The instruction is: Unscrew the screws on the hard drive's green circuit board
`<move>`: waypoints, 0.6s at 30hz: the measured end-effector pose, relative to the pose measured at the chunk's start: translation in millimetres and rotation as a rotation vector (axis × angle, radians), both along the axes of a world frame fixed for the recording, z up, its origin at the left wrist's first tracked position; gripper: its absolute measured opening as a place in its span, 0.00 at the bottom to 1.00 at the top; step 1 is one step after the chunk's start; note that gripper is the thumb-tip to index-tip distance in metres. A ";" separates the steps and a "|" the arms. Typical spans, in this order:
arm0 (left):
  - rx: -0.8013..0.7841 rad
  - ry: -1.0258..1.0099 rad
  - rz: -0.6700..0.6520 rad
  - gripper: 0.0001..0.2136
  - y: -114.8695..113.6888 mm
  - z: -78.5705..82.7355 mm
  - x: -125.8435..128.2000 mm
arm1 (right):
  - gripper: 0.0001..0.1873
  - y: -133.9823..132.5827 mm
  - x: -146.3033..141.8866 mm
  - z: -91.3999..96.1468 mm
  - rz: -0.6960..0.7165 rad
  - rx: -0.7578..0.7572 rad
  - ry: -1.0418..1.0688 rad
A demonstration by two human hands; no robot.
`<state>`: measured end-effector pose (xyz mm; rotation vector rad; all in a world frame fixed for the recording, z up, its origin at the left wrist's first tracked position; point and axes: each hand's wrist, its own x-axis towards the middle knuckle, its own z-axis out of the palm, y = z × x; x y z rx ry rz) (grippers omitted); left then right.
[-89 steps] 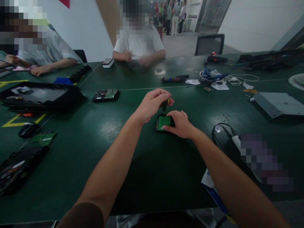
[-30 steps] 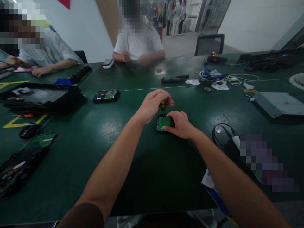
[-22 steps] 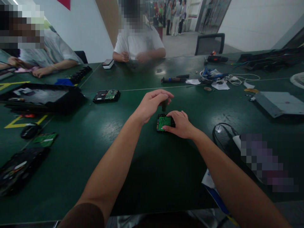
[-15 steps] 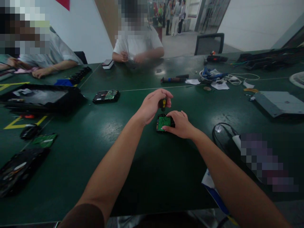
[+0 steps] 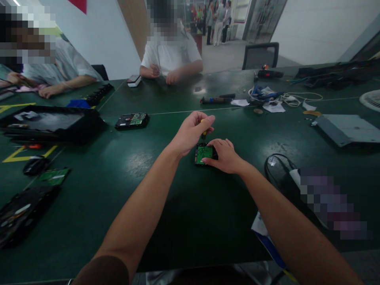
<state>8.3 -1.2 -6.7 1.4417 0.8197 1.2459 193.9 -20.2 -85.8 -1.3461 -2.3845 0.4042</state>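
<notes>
"What does the left hand (image 5: 194, 132) hold?"

"A screwdriver (image 5: 204, 135), fingers clamped round the handle, near upright over the drive (image 5: 203, 154), close to mid-frame."

"And the right hand (image 5: 227, 156)?"

"Thumb and fingers clamp the drive's right part; it lies on the table (image 5: 192, 225)."

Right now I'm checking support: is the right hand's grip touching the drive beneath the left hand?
Touching. The head view shows the right hand's grip on the drive, its thumb resting over the green board.

the screwdriver (image 5: 204, 135) is partly hidden by the left hand (image 5: 191, 133); tip unclear
</notes>
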 end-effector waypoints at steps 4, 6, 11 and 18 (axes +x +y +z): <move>0.050 0.093 0.057 0.11 -2.6 6.2 -3.6 | 0.30 -0.8 0.8 0.2 0.005 0.003 0.005; 0.049 0.101 0.024 0.10 -3.9 8.6 -4.3 | 0.29 -1.3 0.7 1.1 0.007 0.003 0.007; -0.033 0.030 -0.090 0.07 -5.0 8.3 -1.0 | 0.28 -1.9 -0.3 3.6 0.002 0.000 -0.005; 0.001 0.055 0.026 0.08 -0.1 3.4 -0.9 | 0.30 -0.4 0.9 0.2 0.006 0.006 -0.001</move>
